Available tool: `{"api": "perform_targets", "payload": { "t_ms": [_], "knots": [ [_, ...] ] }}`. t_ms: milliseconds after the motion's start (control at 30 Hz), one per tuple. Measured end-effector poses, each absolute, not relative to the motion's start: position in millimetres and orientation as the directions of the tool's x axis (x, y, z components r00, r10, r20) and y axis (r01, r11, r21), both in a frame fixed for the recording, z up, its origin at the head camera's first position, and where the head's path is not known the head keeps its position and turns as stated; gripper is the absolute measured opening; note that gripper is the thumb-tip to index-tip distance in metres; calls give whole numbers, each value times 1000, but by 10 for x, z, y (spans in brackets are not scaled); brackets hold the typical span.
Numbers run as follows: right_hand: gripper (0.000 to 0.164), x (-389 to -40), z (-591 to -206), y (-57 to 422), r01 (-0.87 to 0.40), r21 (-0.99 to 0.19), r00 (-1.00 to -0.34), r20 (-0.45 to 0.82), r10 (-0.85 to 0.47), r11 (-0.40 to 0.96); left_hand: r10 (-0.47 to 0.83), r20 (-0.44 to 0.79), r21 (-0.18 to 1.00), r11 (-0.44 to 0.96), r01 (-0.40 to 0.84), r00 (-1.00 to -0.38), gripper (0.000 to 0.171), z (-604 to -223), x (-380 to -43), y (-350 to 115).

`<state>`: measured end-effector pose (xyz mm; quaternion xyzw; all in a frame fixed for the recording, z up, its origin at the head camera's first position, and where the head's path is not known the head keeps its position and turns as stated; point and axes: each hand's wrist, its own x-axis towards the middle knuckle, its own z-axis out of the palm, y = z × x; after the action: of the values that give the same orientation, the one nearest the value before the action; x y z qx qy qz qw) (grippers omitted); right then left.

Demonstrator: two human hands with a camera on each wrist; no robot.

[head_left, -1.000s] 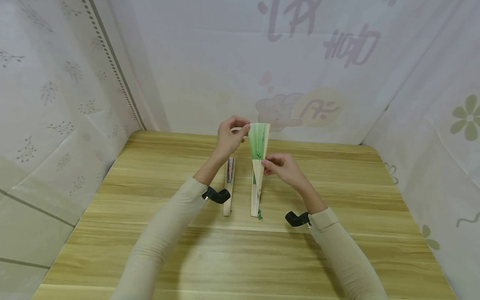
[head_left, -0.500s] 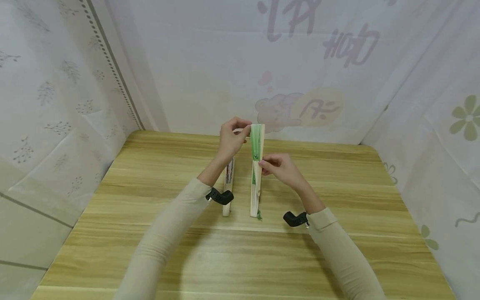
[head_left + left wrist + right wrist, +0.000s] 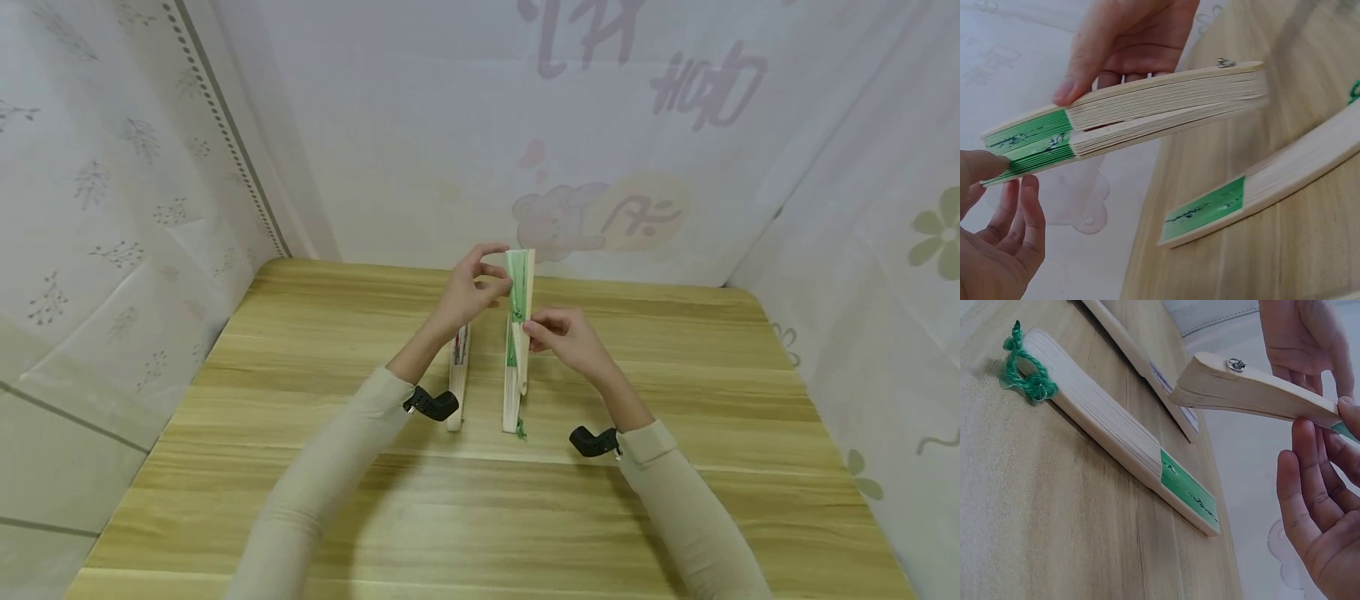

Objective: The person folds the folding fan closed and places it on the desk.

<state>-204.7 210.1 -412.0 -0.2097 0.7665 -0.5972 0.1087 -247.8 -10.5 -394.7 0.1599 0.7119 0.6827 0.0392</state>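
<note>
A green folding fan [image 3: 519, 287], nearly folded, is held upright above the table by both hands. My left hand [image 3: 476, 287] is at its green upper end; in the left wrist view the thumb and fingers of the left hand [image 3: 1007, 231] pinch that end. Lower down, about mid-length, my right hand [image 3: 566, 337] grips it between thumb and fingers. The pale ribs show a narrow gap in the left wrist view. A second green folding fan [image 3: 1104, 419] with a green tassel [image 3: 1029, 375] lies folded on the table beneath.
To the left, partly behind the left forearm, lies another folded fan [image 3: 455, 396] with a dark and red print. The wooden table [image 3: 480, 517] meets a printed cloth [image 3: 420, 125] at the back; cloths also hang on both sides.
The held fan has gone from partly spread to nearly folded, its left edge coming in toward the right one. My left thumb now sits lower along the edge; the right hand has barely moved.
</note>
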Motion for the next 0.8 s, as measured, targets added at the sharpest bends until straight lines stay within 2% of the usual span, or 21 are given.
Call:
{"api": "perform_targets", "payload": {
  "t_ms": [200,433,800],
  "knots": [
    [18,-1947,-3954,2065,-190,-962,-892,86,-443,195,311,153,980,74,184,-938,64,-3990,-2461,-69],
    [18,-1926,-3927,2059,-205,-957,-893,97,-439,205,285,196,970,85,229,-938,64,-3991,-2470,-27],
    [20,-1920,-3884,2047,-220,-948,-896,103,-432,231,238,187,975,76,210,-953,65,-3992,-2458,49]
  ]
}}
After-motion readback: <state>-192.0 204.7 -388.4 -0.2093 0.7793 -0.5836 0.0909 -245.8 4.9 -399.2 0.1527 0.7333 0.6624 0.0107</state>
